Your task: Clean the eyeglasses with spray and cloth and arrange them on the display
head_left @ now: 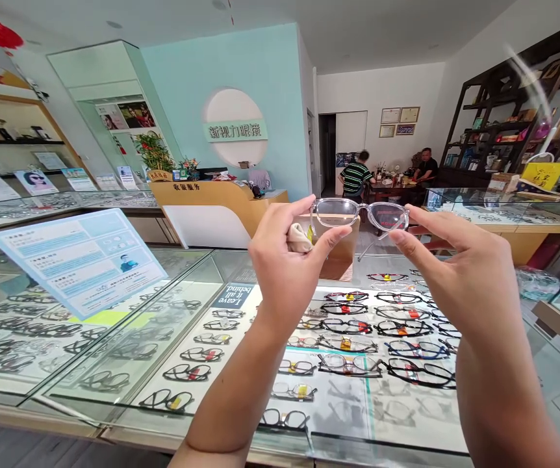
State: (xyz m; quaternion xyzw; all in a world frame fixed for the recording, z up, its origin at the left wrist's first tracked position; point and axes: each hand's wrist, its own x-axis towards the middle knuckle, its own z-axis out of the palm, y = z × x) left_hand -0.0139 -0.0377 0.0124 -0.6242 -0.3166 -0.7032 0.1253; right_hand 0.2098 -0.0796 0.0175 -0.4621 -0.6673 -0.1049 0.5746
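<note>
Open air between left forearm [238,383] and right forearm [497,383], above the showcase glass [341,422], which bars reach to the eyeglass rows [345,326]; held spectacles [364,207] span the far end; a tilted sheet [82,263] obstructs the left.

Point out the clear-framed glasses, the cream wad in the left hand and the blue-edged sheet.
Clear-framed glasses [337,212]: head view, on the lens at picture left.
Cream wad [299,240]: head view, on its crumpled middle.
Blue-edged sheet [79,261]: head view, on its printed face.
</note>
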